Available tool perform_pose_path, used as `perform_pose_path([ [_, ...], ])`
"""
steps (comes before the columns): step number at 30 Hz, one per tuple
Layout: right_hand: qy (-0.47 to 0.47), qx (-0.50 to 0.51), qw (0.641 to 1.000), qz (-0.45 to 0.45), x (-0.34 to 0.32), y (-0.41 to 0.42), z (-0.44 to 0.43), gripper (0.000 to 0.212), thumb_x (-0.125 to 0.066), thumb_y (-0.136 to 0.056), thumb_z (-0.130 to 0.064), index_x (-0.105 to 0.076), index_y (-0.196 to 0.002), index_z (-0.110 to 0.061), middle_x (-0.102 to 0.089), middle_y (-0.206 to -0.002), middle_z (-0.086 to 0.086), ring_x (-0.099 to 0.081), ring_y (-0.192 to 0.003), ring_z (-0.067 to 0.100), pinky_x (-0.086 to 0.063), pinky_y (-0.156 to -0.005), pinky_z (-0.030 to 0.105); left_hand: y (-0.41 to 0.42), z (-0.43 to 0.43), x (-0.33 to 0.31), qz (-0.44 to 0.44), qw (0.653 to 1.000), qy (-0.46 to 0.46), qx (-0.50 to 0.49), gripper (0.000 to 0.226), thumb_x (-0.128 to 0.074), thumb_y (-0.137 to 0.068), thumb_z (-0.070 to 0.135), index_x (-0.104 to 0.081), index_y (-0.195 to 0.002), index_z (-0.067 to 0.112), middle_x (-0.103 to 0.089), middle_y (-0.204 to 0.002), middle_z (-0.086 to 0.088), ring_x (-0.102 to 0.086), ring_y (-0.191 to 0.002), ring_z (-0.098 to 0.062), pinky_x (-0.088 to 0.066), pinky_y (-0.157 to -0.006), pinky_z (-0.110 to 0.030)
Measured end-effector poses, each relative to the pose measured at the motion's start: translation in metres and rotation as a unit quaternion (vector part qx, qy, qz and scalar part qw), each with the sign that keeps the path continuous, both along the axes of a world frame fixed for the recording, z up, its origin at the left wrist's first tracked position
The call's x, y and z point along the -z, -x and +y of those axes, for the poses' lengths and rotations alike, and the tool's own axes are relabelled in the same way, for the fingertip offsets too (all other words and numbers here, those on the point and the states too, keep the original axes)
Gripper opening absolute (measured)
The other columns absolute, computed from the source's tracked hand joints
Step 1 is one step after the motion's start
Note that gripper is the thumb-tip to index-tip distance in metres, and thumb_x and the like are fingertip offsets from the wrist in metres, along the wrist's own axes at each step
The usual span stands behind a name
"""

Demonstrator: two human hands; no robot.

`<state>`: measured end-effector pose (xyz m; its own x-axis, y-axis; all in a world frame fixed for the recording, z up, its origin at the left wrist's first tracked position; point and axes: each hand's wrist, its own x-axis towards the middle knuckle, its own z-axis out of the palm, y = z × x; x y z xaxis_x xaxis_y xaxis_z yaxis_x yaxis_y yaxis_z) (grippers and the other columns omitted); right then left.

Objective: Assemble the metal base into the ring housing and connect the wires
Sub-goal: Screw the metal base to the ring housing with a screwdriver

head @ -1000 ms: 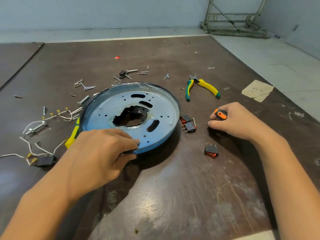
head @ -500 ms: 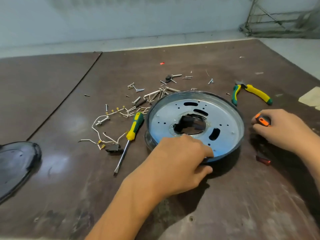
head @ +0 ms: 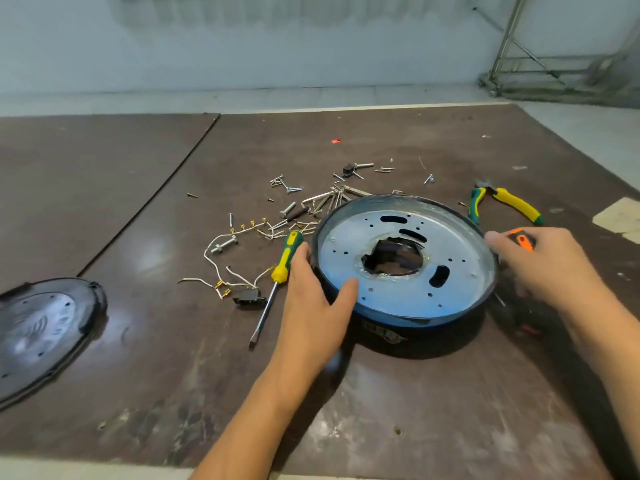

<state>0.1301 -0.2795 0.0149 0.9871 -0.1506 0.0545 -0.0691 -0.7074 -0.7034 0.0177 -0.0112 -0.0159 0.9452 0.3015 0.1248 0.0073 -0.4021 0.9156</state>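
A round metal base (head: 408,292) with slots, small holes and a ragged centre opening sits inside a dark ring housing (head: 391,332) on the brown table. My left hand (head: 313,299) grips the housing's near-left rim, thumb resting on the metal plate. My right hand (head: 543,263) is at the right rim, fingertips touching it, with an orange-handled tool (head: 521,239) held in it. White wires (head: 221,268) with brass terminals lie loose to the left, joined to a small black switch (head: 247,296).
A green-yellow screwdriver (head: 277,278) lies beside my left hand. Screws, bolts and hex keys (head: 325,197) are scattered behind the housing. Pliers (head: 502,202) lie at back right. A dark round cover (head: 38,334) sits at the far left. A table seam (head: 149,195) runs diagonally.
My left hand slid from the near rim to the left rim. My right hand moved in from the table to touch the right rim. The view kept shifting left.
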Motion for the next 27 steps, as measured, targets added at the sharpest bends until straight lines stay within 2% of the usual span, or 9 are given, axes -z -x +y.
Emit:
perform_pose_path([
  [2,-0.05,-0.017,0.995,0.081,0.003,0.001,0.005,0.053,-0.072,-0.086,-0.051,-0.052,-0.07,-0.005,-0.037,-0.037,-0.003,-0.041,-0.03,0.016,-0.039,-0.038,0.026,-0.003,0.001,0.003,-0.005,1.0,0.002,-0.008,0.076,-0.066,-0.089,0.02,-0.023,-0.152,0.02,-0.041,-0.132,0.032,-0.035,-0.118,0.028,-0.03,-0.098,0.001],
  [4,-0.084,-0.021,0.988,0.128,0.005,0.0,0.005,0.051,-0.08,-0.082,-0.044,-0.057,-0.082,0.001,-0.041,-0.041,-0.003,-0.045,-0.035,0.016,-0.04,-0.04,0.026,-0.008,0.003,0.006,0.001,1.0,0.022,-0.017,0.075,-0.066,-0.087,0.019,-0.026,-0.151,0.025,-0.04,-0.12,0.038,-0.034,-0.105,0.037,-0.032,-0.09,0.004],
  [7,-0.139,-0.049,0.978,0.15,0.007,-0.002,0.004,0.02,-0.077,-0.083,-0.02,-0.067,-0.092,-0.005,-0.058,-0.051,0.007,-0.051,-0.039,0.022,-0.039,-0.039,0.023,-0.01,0.006,0.006,-0.016,0.998,0.052,-0.02,0.069,-0.068,-0.084,0.018,-0.036,-0.141,0.036,-0.046,-0.12,0.036,-0.041,-0.11,0.03,-0.039,-0.097,-0.012],
  [11,-0.223,-0.037,0.969,0.102,0.007,-0.003,0.001,0.006,-0.063,-0.081,0.001,-0.067,-0.084,-0.003,-0.066,-0.06,0.022,-0.047,-0.032,0.022,-0.036,-0.032,0.023,-0.006,-0.003,0.005,-0.087,0.992,0.089,0.014,0.06,-0.066,-0.083,0.022,-0.043,-0.138,0.028,-0.053,-0.137,0.012,-0.047,-0.132,-0.006,-0.041,-0.109,-0.032],
  [15,-0.286,-0.015,0.958,0.007,0.001,-0.013,-0.023,0.003,-0.059,-0.075,0.004,-0.058,-0.074,0.002,-0.052,-0.044,0.012,-0.034,-0.026,0.019,-0.026,-0.031,0.017,-0.01,-0.003,0.001,-0.094,0.985,0.129,0.063,0.053,-0.057,-0.094,0.021,-0.04,-0.144,0.02,-0.053,-0.138,0.023,-0.044,-0.131,0.007,-0.039,-0.101,-0.008],
  [17,-0.304,-0.001,0.952,-0.023,0.0,-0.017,-0.04,0.003,-0.057,-0.074,0.004,-0.055,-0.073,0.002,-0.049,-0.042,0.011,-0.032,-0.024,0.018,-0.025,-0.031,0.015,-0.013,0.003,0.003,-0.057,0.996,0.054,0.037,0.051,-0.056,-0.097,0.021,-0.039,-0.145,0.022,-0.046,-0.145,0.017,-0.038,-0.134,0.008,-0.034,-0.108,-0.013],
  [19,-0.319,0.021,0.947,-0.032,0.002,-0.021,-0.055,0.006,-0.055,-0.075,0.004,-0.053,-0.07,0.001,-0.05,-0.04,0.009,-0.033,-0.022,0.015,-0.025,-0.03,0.013,-0.015,0.012,0.007,-0.032,0.996,-0.083,0.026,0.047,-0.057,-0.097,0.018,-0.044,-0.142,0.021,-0.043,-0.145,0.012,-0.035,-0.137,0.001,-0.025,-0.111,-0.013],
  [23,-0.347,0.072,0.935,-0.014,0.011,-0.033,-0.087,0.018,-0.053,-0.082,-0.002,-0.042,-0.067,-0.004,-0.042,-0.031,0.0,-0.031,-0.02,0.01,-0.023,-0.029,0.011,-0.022,0.029,0.014,-0.004,0.946,-0.322,0.014,0.034,-0.057,-0.093,0.018,-0.06,-0.126,0.015,-0.039,-0.148,-0.008,-0.027,-0.145,-0.022,-0.016,-0.12,-0.035],
  [27,-0.366,0.064,0.928,-0.012,0.021,-0.04,-0.102,0.016,-0.058,-0.071,-0.01,-0.043,-0.069,-0.004,-0.044,-0.033,-0.002,-0.03,-0.021,0.01,-0.024,-0.029,0.011,-0.03,0.043,0.014,0.087,0.909,-0.404,-0.047,0.031,-0.054,-0.093,0.026,-0.064,-0.121,0.017,-0.034,-0.148,-0.018,-0.029,-0.14,-0.032,-0.027,-0.109,-0.039],
])
